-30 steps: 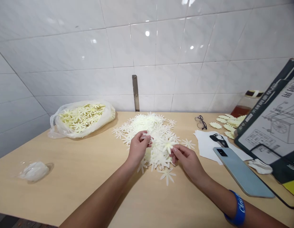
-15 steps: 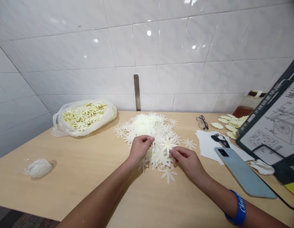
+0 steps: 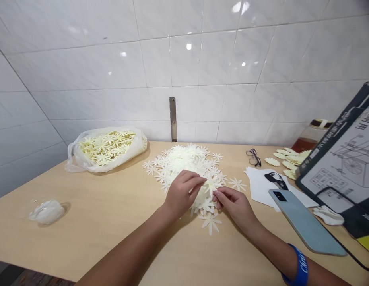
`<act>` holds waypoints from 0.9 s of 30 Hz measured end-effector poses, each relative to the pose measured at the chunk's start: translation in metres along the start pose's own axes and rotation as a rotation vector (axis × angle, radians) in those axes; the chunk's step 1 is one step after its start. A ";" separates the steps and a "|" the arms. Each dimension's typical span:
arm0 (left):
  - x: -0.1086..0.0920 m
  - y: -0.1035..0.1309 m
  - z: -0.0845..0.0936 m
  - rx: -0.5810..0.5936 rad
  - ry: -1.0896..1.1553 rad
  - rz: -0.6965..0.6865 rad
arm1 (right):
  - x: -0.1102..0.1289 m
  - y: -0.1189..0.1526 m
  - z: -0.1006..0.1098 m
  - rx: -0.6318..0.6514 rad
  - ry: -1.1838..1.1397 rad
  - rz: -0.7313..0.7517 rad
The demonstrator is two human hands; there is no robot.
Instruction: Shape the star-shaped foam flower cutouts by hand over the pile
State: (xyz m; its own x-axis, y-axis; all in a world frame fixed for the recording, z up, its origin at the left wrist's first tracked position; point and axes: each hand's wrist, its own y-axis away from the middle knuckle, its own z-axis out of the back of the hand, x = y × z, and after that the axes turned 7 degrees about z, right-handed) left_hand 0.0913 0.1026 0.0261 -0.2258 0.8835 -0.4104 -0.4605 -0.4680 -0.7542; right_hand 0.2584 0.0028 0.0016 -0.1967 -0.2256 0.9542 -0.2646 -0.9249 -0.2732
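My right hand (image 3: 232, 200) pinches a pale, star-shaped flower cutout (image 3: 211, 186) by its lower edge, between thumb and fingers. From the left, my left hand (image 3: 184, 192) has its fingers brought together at a petal of the same cutout. Its thumb tip is partly hidden. Beneath and behind both hands spreads a heap of similar white flower cutouts (image 3: 184, 159). One loose cutout (image 3: 210, 223) lies at the near edge of the heap, another (image 3: 237, 184) to its right.
On the table (image 3: 113, 222), a plastic bag (image 3: 133, 157) of yellowish cutouts stands at back left, with a small clear packet (image 3: 47, 211) nearer. To the right are glasses (image 3: 254, 157), paper (image 3: 257, 190), a phone (image 3: 306, 222), scalloped pieces (image 3: 272, 161), a jar (image 3: 306, 137) and a printed box (image 3: 336, 159).
My left hand has moved right from the heap to the cutout in my right hand, its fingers now at a petal. My right hand keeps its pinch. The camera view has shifted slightly.
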 end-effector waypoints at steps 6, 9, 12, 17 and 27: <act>-0.004 0.003 -0.007 0.130 -0.061 -0.108 | 0.002 0.000 -0.001 0.014 0.020 0.007; -0.001 0.003 -0.007 0.160 -0.031 -0.095 | 0.001 0.000 0.000 0.025 0.010 0.009; 0.001 0.003 -0.006 0.167 0.014 -0.076 | -0.001 0.000 0.001 0.042 0.000 0.015; -0.001 0.001 -0.005 0.212 0.157 0.087 | -0.004 0.000 0.002 0.081 -0.019 0.031; -0.018 0.002 -0.010 0.299 0.324 0.364 | -0.004 0.002 0.003 0.058 -0.036 0.067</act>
State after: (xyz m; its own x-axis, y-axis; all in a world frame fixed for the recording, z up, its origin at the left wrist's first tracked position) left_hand 0.1028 0.0859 0.0264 -0.1620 0.5935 -0.7884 -0.6358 -0.6738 -0.3765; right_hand 0.2611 0.0012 -0.0024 -0.1780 -0.2975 0.9380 -0.1966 -0.9232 -0.3301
